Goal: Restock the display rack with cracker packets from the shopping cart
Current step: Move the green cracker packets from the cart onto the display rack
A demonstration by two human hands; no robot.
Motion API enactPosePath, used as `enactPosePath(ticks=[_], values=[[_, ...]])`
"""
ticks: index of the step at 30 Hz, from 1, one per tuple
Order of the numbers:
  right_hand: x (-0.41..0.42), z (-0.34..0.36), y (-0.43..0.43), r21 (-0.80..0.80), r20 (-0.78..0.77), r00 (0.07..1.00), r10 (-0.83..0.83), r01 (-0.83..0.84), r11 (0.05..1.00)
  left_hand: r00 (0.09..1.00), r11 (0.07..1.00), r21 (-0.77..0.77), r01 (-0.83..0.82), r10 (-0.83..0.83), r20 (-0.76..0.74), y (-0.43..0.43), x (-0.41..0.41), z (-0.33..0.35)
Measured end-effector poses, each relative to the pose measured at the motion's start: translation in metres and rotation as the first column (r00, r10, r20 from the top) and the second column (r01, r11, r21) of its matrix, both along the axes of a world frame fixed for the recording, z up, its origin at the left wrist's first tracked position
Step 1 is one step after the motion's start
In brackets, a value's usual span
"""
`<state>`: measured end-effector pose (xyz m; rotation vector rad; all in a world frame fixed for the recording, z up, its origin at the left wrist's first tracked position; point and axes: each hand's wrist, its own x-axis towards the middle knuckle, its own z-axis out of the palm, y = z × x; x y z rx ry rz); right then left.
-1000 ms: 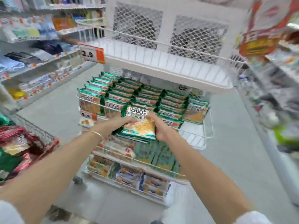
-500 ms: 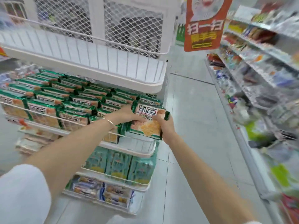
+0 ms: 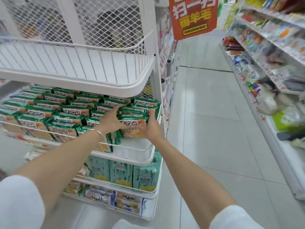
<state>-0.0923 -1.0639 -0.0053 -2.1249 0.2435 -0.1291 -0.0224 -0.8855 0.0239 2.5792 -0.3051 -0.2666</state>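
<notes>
A white wire display rack (image 3: pixel 132 86) fills the left half of the head view. Its second tier holds several rows of green cracker packets (image 3: pixel 49 111). At that tier's right end both hands hold a green cracker packet (image 3: pixel 134 127) inside the basket, against the packets behind it. My left hand (image 3: pixel 112 120) grips its left side and top, a thin bracelet on the wrist. My right hand (image 3: pixel 151 128) grips its right end. The shopping cart is out of view.
The rack's top basket (image 3: pixel 74 63) holds nothing. Teal packets (image 3: pixel 122 174) fill the third tier, mixed packets (image 3: pixel 115 199) the bottom one. An orange sign (image 3: pixel 193 15) hangs above the aisle. Store shelving (image 3: pixel 267 66) runs along the right, across a grey tiled aisle floor (image 3: pixel 211 129).
The view has swung right along the rack. Both hands carried the packet from in front of the rack's middle into the right end of the second tier.
</notes>
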Motion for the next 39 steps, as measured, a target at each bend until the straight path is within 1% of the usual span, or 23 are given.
enactPosePath(ticks=[1,3,5,7,8,10,11,13,15,16,18,19,21,23,26,28,32,35,36,39], values=[[0.002,-0.006,-0.003,-0.049,-0.026,1.0,-0.013,0.011,0.999,0.997,0.991,0.112,0.075,-0.077,0.007,-0.002,0.0,-0.001],[0.001,-0.02,-0.009,-0.202,-0.032,0.999,-0.042,0.035,0.979,0.979,0.926,0.321,0.197,-0.205,-0.009,-0.006,-0.002,-0.008],[0.0,-0.029,-0.014,-0.383,0.008,1.0,-0.019,0.021,0.923,0.962,0.868,0.434,0.243,-0.273,0.005,-0.011,0.0,-0.019],[-0.002,-0.028,-0.019,-0.511,0.013,0.997,0.079,-0.061,0.857,0.941,0.829,0.504,0.242,-0.328,0.088,-0.014,0.007,-0.025],[-0.003,-0.026,-0.02,-0.564,-0.022,0.991,0.133,-0.122,0.816,0.927,0.811,0.535,0.236,-0.352,0.125,-0.016,0.01,-0.025],[0.0,-0.021,-0.022,-0.617,-0.101,0.978,0.182,-0.205,0.76,0.91,0.78,0.586,0.219,-0.381,0.166,-0.021,0.017,-0.027],[0.003,-0.018,-0.022,-0.627,-0.111,0.98,0.165,-0.197,0.753,0.901,0.762,0.612,0.21,-0.393,0.181,-0.025,0.018,-0.029],[0.011,-0.017,-0.019,-0.619,-0.105,0.99,0.099,-0.143,0.772,0.887,0.718,0.673,0.177,-0.412,0.207,-0.033,0.019,-0.032],[0.015,-0.021,-0.012,-0.612,-0.124,0.99,0.067,-0.13,0.78,0.886,0.693,0.705,0.153,-0.412,0.213,-0.035,0.021,-0.033],[0.016,-0.027,-0.008,-0.638,-0.133,0.988,0.074,-0.142,0.757,0.883,0.683,0.713,0.16,-0.423,0.206,-0.032,0.021,-0.035],[0.018,-0.041,-0.004,-0.719,-0.1,0.989,0.108,-0.147,0.679,0.86,0.67,0.714,0.201,-0.469,0.199,-0.023,0.023,-0.039],[0.02,-0.045,-0.005,-0.732,-0.085,0.99,0.116,-0.141,0.667,0.854,0.668,0.712,0.218,-0.484,0.192,-0.02,0.023,-0.041],[0.028,-0.047,-0.01,-0.706,-0.107,0.989,0.104,-0.149,0.692,0.86,0.674,0.703,0.227,-0.477,0.18,-0.021,0.024,-0.042],[0.033,-0.045,-0.011,-0.71,-0.146,0.985,0.086,-0.165,0.685,0.874,0.677,0.708,0.201,-0.45,0.182,-0.028,0.024,-0.041],[0.038,-0.046,-0.01,-0.714,-0.16,0.986,0.054,-0.153,0.683,0.891,0.69,0.706,0.16,-0.409,0.197,-0.035,0.023,-0.04],[0.037,-0.046,-0.008,-0.717,-0.18,0.983,0.045,-0.162,0.678,0.897,0.698,0.694,0.177,-0.405,0.179,-0.033,0.023,-0.039],[0.03,-0.029,-0.008,-0.732,-0.276,0.96,0.04,-0.238,0.638,0.893,0.708,0.656,0.261,-0.436,0.115,-0.028,0.021,-0.03],[0.028,-0.013,-0.006,-0.698,-0.351,0.936,0.034,-0.286,0.656,0.908,0.788,0.559,0.257,-0.395,0.14,-0.019,0.008,-0.024],[0.026,-0.007,-0.003,-0.698,-0.338,0.94,0.039,-0.279,0.659,0.913,0.822,0.52,0.234,-0.369,0.172,-0.012,0.002,-0.022],[0.015,0.006,0.017,-0.746,-0.15,0.984,0.093,-0.174,0.643,0.894,0.901,0.403,0.157,-0.304,0.331,0.022,-0.013,-0.018]])
